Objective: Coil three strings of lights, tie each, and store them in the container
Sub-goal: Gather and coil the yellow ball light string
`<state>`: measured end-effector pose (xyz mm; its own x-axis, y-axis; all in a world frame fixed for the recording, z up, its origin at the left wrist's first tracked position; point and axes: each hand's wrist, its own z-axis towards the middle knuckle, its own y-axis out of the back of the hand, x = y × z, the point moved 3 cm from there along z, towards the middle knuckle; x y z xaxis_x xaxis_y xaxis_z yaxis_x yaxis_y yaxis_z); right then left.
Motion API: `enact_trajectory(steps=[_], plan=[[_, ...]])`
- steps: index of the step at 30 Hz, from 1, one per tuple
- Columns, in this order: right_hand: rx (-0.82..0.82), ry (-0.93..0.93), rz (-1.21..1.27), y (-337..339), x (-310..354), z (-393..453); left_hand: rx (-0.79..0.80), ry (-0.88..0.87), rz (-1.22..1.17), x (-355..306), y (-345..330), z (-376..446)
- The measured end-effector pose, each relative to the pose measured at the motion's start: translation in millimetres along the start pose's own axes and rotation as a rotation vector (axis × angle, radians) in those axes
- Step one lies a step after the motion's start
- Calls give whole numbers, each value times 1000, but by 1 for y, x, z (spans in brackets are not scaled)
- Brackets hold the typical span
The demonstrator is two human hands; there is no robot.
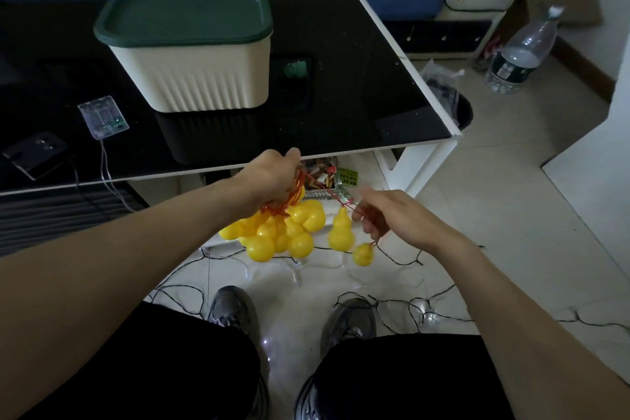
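Note:
My left hand [272, 177] grips a bunch of red cord from which a cluster of yellow gourd-shaped lights [276, 232] hangs, just below the table's front edge. My right hand [392, 218] pinches the same red cord further along; two yellow gourds [341, 232] dangle beside it. The cream container [201, 78] with its green lid [184, 17] on stands on the black table [358, 95]. A clear battery box [102, 116] with a thin wire lies at the table's left. A dark-wired string of clear lights [422, 307] sprawls over the floor around my shoes.
A black phone-like device [34, 153] lies at the table's left edge. Snack packets [327, 177] sit on the shelf under the table. A plastic water bottle [521, 54] and a black bin [460, 109] stand on the tiled floor to the right. A blue sofa runs behind.

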<state>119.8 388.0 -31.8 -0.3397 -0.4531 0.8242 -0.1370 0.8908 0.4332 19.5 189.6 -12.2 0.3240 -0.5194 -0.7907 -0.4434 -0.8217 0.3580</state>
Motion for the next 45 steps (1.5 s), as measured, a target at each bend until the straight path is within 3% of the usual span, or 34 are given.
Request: enact_trajectory(steps=[4,8,12,14,17,22,27,33,41,45], plan=[[-180,102,-177,8,4,-2,0,43,-207,4,-1,-3],[-311,237,-198,0,19,-8,-81,52,-392,2,-7,-6],[-240,338,-356,-18,34,-21,69,93,-761,-7,-21,-15],[-171,386,-472,-27,36,-26,163,50,-806,-10,-27,-22],[-106,386,-579,-34,36,-30,211,-67,-708,-14,-35,-32],[-102,480,-603,-29,50,-40,210,-114,-555,-4,-45,-34],[-200,372,-465,-21,51,-41,241,-225,-137,0,-53,-40],[-324,371,-424,-9,48,-40,416,-185,30,0,-64,-47],[74,159,-220,14,23,-30,471,-120,41,-2,-59,-42],[53,160,-150,21,20,-31,513,-239,181,-7,-52,-43]])
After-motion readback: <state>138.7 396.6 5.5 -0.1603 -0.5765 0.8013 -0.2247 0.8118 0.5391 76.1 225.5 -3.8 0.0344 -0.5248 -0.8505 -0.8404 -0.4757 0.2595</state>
